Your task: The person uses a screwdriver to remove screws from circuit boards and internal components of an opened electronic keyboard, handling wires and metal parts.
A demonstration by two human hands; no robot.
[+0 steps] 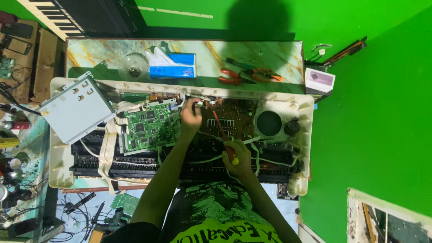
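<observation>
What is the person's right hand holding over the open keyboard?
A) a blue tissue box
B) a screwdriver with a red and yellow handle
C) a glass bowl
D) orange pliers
B: the right hand is closed around a screwdriver with a red and yellow handle, its tip pointing at the brown circuit board.

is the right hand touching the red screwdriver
Touching: the head view shows the right hand wrapped around the red screwdriver handle, its shaft pointing at the brown circuit board.
</observation>
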